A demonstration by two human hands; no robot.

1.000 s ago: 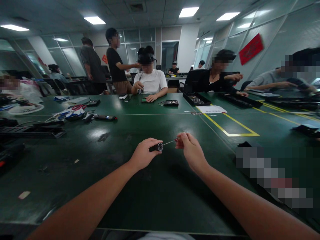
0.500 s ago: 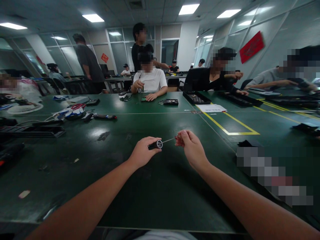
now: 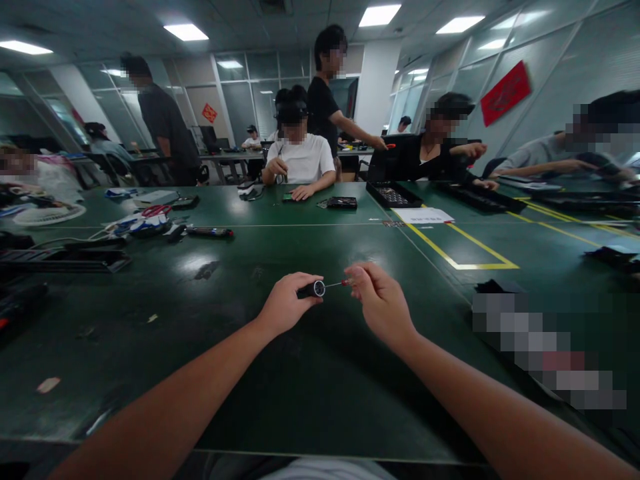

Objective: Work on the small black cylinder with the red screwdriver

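Over the green table (image 3: 320,400), left hand (image 3: 285,307) grips a black cylinder (image 3: 311,290), right hand (image 3: 380,303) pinches its thin rod (image 3: 334,285).

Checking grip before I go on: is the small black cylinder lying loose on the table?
No, the left hand holds the black cylinder above the green table, while the right hand pinches a thin rod at its end.

Both bare forearms reach forward from the near edge, converging toward the middle. The left hand (image 3: 286,305) is curled into a loose fist, knuckles up. The right hand (image 3: 381,303) pinches thumb against fingertips, just beside it.
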